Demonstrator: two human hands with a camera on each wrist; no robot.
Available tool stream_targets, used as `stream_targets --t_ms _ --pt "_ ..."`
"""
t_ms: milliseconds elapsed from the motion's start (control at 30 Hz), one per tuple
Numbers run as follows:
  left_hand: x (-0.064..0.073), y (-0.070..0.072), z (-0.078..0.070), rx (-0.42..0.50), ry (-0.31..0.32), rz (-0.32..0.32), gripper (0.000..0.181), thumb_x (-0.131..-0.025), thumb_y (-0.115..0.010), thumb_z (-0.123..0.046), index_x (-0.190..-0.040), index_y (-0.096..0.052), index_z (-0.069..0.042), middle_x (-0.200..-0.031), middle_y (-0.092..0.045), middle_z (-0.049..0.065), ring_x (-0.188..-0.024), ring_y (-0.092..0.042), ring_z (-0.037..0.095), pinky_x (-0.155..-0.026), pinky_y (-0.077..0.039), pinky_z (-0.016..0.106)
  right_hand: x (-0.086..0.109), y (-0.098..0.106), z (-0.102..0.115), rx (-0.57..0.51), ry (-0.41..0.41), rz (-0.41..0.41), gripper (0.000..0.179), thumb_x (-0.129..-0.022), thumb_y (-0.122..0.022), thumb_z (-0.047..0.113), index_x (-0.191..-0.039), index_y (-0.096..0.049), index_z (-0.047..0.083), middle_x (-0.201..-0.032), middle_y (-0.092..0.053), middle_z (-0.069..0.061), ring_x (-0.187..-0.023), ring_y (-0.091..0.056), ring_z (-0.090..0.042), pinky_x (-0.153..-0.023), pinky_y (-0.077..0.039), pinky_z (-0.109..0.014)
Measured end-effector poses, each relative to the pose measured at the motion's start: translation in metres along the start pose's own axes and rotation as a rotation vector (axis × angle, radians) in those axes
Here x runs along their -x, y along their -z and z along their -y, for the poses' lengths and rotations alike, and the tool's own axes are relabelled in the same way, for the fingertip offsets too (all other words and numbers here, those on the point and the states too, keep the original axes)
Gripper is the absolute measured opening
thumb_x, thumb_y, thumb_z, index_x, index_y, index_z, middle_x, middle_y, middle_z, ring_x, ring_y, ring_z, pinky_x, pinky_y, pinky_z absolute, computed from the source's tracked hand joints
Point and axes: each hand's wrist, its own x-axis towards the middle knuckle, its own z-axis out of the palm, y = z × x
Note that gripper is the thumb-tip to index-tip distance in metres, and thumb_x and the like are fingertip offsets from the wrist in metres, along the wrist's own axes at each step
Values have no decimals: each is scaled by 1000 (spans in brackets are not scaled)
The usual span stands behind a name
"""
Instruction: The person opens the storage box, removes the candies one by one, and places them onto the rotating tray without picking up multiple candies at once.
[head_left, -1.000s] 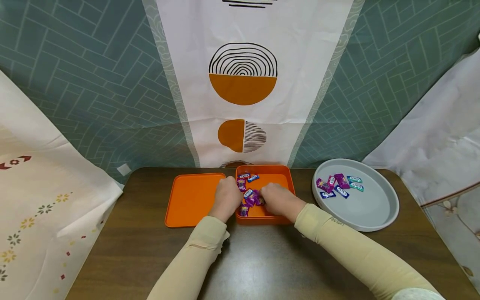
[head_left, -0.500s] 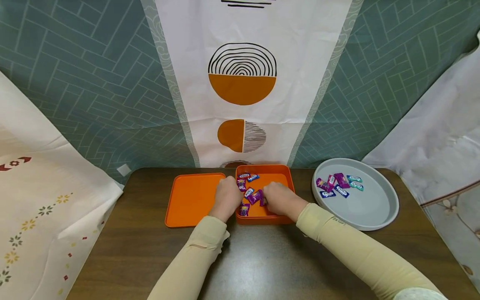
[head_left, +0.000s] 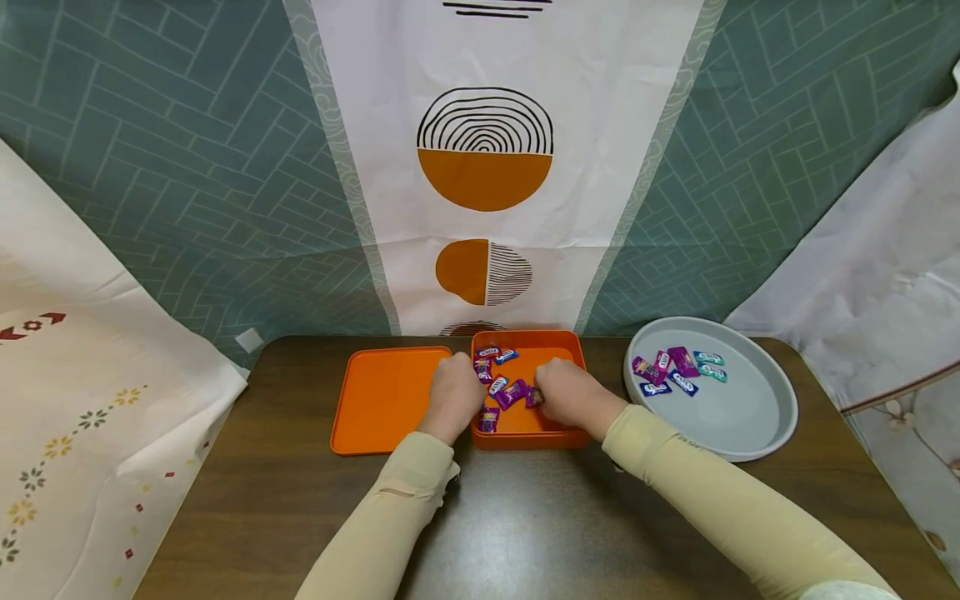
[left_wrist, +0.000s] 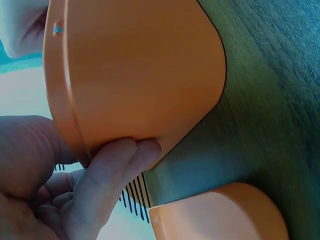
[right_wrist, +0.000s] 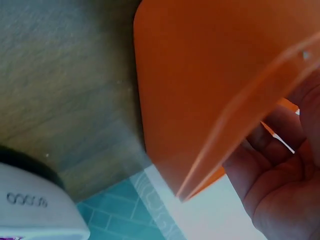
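Observation:
The orange box [head_left: 551, 423] holds several small wrapped candies, purple and blue ones among them. My left hand [head_left: 455, 393] grips its left wall; in the left wrist view the fingers [left_wrist: 112, 155] press the outer side of the box [left_wrist: 135, 70]. Inside the box, my right hand [head_left: 564, 392] is lowered with fingers curled, pinching a purple-wrapped candy [head_left: 533, 397] that shows at its left edge. Next to that lies another purple candy [head_left: 512, 394]. From the right wrist, the right hand's fingertips are hidden behind the box wall [right_wrist: 200, 90].
Left of the box lies an orange lid [head_left: 390, 400] on the brown wooden table [head_left: 510, 517]. On the right stands a round grey tray [head_left: 750, 417] with several wrapped candies [head_left: 683, 362] in it. A patterned cloth [head_left: 487, 275] hangs behind the table.
My right hand has shifted slightly right inside the box, and the purple candy at its fingertips has moved right with it, away from the other candies. The left hand has stayed on the wall.

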Motion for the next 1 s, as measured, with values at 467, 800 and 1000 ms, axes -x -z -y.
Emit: stream_targets --t_ms 467,800,1000 --pt "4 1 -2 9 -48 -9 30 -76 -73 -10 -101 -63 2 -86 -67 13 -70 -63 22 -63 -58 34 23 36 -28 -108 -10 -138 11 -74 -76 21 -78 -73 12 -67 -64 3 -59 -52 -12 -63 -56 -25" --pt "8 1 0 -8 -58 -32 28 -80 -71 -12 -103 -63 2 -89 -67 14 -73 -65 26 -67 -59 39 48 56 -63 -177 -127 -150 15 -79 -69 16 -91 -74 8 -73 -67 0 -60 -51 -13 -55 -48 -23" --pt "12 1 1 32 -21 -28 32 -86 -66 -24 -104 -62 2 -84 -65 12 -66 -63 21 -60 -58 35 68 57 -94 -146 -175 -188 6 -79 -68 14 -79 -71 9 -63 -62 4 -54 -50 -10 -51 -44 -24"
